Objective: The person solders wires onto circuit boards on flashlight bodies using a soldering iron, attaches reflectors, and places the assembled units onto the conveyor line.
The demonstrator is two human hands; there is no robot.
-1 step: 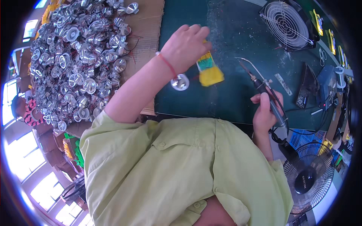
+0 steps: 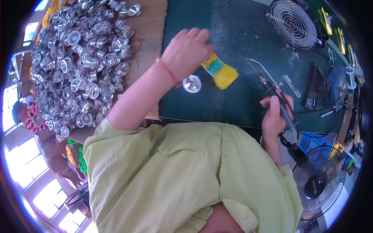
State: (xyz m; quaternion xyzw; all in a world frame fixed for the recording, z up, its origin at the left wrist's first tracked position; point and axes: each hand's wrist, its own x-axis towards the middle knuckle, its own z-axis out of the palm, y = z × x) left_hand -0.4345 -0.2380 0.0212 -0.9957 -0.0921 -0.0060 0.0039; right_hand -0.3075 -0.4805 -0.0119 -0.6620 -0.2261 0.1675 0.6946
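Observation:
My left hand [image 2: 187, 50], with a red band at its wrist, is closed on the upper end of a yellow plastic housing [image 2: 226, 77]. A green circuit board [image 2: 214, 66] shows in the housing; the fingertips are partly hidden behind the hand. Just below the wrist is a shiny silver reflector cup [image 2: 192, 84]; whether it is wired to the housing I cannot tell. My right hand [image 2: 275, 116] is wrapped round the dark handle of a soldering iron [image 2: 271, 89]. A thin curved metal tube [image 2: 260, 66] runs along the iron, whose tip points up and left, apart from the housing.
Many silver reflector cups [image 2: 92, 90] are heaped on cardboard [image 2: 149, 50] at the left. A caged fan [image 2: 293, 25] stands at the far right of the green table [image 2: 237, 105]. Nearby are a metal strip [image 2: 291, 86], a blue-grey box [image 2: 337, 85] and scissors [image 2: 332, 57]. Another fan [image 2: 316, 186] is at lower right.
My left hand has shifted slightly left, and the yellow housing's lower end has swung right. The reflector cup has moved a little right. My right hand and the iron have barely moved.

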